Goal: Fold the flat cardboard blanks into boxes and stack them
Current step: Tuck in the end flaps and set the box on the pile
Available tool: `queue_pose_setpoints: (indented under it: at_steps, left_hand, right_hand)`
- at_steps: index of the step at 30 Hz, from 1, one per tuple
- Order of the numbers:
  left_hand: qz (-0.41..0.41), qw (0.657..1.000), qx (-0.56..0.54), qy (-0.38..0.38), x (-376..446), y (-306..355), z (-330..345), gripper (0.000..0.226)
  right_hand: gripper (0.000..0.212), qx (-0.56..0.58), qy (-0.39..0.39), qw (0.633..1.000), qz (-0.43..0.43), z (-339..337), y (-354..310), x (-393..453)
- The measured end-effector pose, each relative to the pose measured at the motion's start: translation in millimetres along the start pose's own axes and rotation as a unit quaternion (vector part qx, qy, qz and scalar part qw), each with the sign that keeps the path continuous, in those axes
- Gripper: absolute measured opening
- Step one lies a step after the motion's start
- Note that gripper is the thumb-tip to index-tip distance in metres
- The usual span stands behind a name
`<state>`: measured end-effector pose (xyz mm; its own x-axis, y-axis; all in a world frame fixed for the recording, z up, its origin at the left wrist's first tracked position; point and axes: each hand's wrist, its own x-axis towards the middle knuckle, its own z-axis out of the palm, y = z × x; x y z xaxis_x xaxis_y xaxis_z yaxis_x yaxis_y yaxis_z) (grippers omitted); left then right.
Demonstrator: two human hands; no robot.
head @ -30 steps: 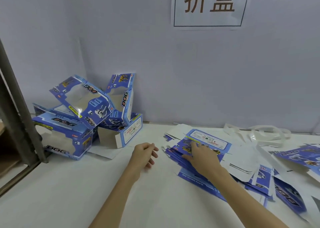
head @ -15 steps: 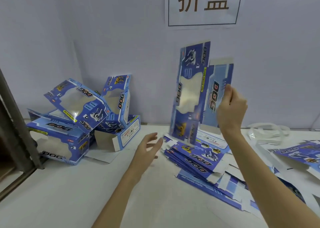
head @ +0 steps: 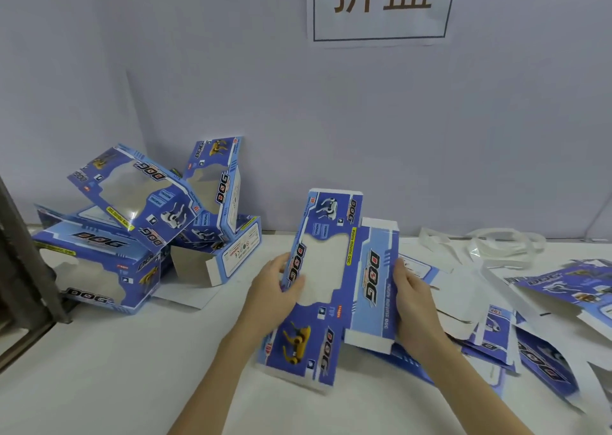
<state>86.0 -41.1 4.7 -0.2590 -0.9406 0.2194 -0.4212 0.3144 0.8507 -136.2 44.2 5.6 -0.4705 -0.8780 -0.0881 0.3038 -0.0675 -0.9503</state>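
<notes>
**One blank in hand, a heap still to fold**

Nearest us, our two hands held a single flat blank (head: 334,289) just above the table (head: 99,385), its long side running away from us. Our left hand (head: 275,297) gripped its left edge beside the clear window, thumb on the printed face and fingers behind. Our right hand (head: 415,305) clasped the right edge, by the light-blue side panel, fingers curled round the card. The blank looked flat, or barely beginning to open; we saw no end flap tucked in.

Just beyond and to the right lay the pile of unfolded blanks (head: 496,328), fanned loosely across the table, some printed side up, some showing white backs. We judged that most of the work sat there, since many sheets were left.

Farther off on the left, against the wall (head: 298,120), stood the folded boxes (head: 99,262). We counted roughly four, leaning on one another in a heap, not a tidy stack, and at least one showed an open end. So a few boxes were made, but the stacking was loose.

Near the back right lay some clear plastic strips (head: 496,242), and above hung a paper sign (head: 381,4).
</notes>
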Motion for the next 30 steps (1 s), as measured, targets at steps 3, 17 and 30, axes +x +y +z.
queue_pose_setpoints:
  at_steps: [3, 17, 30]
  left_hand:
    - [-0.009, 0.999, 0.044, 0.018, -4.3, 10.7, 8.2, 0.117]
    - [0.083, 0.989, 0.121, -0.01, -33.5, 46.3, 42.1, 0.146]
    - [0.028, 0.964, -0.215, -0.156, -17.7, 46.1, -8.3, 0.049]
  right_hand:
    - [0.04, 0.052, -0.046, 0.997, 0.022, 10.3, 4.0, -8.0]
    - [0.044, 0.175, -0.095, 0.979, 0.029, 24.5, 21.7, -18.3]
    - [0.084, -0.014, -0.193, 0.981, 0.004, 14.0, -10.6, -9.7]
